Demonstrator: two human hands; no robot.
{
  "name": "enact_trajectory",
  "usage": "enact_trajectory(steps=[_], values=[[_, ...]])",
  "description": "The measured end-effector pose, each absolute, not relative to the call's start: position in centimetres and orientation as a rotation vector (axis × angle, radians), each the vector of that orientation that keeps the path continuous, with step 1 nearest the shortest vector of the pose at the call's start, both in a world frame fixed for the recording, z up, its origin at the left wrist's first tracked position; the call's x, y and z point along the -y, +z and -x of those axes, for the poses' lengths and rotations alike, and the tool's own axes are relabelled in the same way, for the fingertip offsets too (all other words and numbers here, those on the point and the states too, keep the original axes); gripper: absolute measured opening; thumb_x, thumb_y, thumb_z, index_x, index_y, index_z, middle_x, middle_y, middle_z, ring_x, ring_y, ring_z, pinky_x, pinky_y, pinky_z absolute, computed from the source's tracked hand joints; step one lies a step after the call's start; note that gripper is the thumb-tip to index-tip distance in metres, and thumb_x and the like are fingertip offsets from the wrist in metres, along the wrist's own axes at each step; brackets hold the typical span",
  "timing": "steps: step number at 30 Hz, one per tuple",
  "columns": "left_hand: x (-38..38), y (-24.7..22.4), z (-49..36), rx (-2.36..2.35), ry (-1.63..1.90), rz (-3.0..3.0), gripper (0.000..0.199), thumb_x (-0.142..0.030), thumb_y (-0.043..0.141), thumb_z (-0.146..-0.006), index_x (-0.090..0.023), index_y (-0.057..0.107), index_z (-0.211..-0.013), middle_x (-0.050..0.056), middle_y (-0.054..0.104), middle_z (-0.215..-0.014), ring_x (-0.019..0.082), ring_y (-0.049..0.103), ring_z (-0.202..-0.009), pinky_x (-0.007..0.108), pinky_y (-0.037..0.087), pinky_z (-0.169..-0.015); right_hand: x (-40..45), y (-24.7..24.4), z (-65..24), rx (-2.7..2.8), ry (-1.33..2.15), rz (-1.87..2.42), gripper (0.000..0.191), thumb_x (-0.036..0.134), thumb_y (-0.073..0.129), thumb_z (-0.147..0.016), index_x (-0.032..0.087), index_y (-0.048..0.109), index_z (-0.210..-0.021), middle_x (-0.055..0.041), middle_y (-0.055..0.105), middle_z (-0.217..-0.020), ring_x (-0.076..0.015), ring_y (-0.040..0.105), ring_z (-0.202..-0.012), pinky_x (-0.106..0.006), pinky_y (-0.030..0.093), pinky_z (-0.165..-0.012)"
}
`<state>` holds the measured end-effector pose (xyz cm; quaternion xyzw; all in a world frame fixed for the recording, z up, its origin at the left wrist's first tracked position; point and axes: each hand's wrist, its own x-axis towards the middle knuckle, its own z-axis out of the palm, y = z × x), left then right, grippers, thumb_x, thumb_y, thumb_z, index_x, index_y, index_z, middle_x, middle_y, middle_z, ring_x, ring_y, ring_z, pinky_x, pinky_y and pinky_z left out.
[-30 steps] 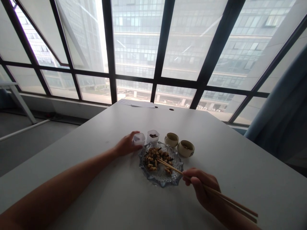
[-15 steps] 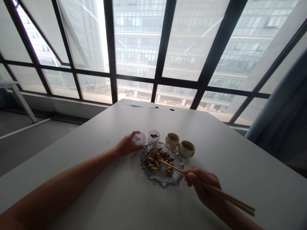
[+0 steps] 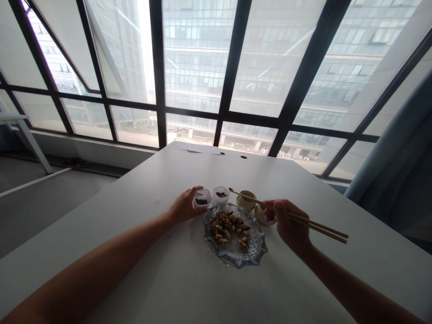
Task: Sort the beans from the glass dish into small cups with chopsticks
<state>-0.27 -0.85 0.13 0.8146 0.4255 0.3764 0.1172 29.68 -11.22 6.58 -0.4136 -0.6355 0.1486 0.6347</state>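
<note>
My left hand (image 3: 187,205) is closed around the side of a small white plastic cup (image 3: 207,204) with dark seed-like pieces at its bottom. In my right hand (image 3: 289,222) is a pair of wooden chopsticks (image 3: 251,196), their tips raised beside a second white cup (image 3: 217,201) that holds dark pieces. A small dark piece sits at the chopstick tips, too small to name. Below them, a scalloped glass plate (image 3: 236,262) carries peanuts (image 3: 225,221) mixed with dark bits. Two beige bowls stand behind the right hand: one bowl (image 3: 250,206) partly behind the chopsticks, the other bowl (image 3: 259,216) mostly covered.
Everything stands on a white table (image 3: 162,279). Paper sheets (image 3: 199,149) and two dark round spots lie at its far edge, by large framed windows. A blue-grey curtain (image 3: 398,148) hangs at the right, and another white table's leg (image 3: 35,144) shows at the left.
My right hand has lifted the chopsticks from the peanuts up toward the second cup, with a dark piece at the tips. The left hand's cup now shows dark pieces inside.
</note>
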Motion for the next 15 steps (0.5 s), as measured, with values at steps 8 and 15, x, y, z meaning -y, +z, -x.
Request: enact_trajectory(steps=[8,15], values=[[1.1,0.4,0.3,-1.248,1.065,-2.379,0.071,-0.042,0.077,-0.07,-0.021,0.048,-0.131,0.015,0.064,-0.124,0.033,0.063,-0.11,0.047,0.05,-0.094,6.5,6.7,-28.0,1.558,0.436,1.043,0.044,0.056,0.061,-0.088,0.016,0.07,-0.077,-0.0029,0.064,-0.058,-0.0135,0.057,-0.047,-0.026,0.049,-0.046],[1.0,0.4,0.2,-1.273,1.051,-2.37,0.071,-0.041,0.077,-0.068,-0.022,0.048,-0.131,0.014,0.066,-0.121,0.031,0.066,-0.105,0.044,0.052,-0.09,9.0,9.1,-29.6,1.457,0.638,1.122,0.06,0.073,0.054,-0.081,0.017,0.069,-0.066,-0.0021,0.059,-0.044,-0.012,0.052,-0.036,-0.023,0.041,-0.035]])
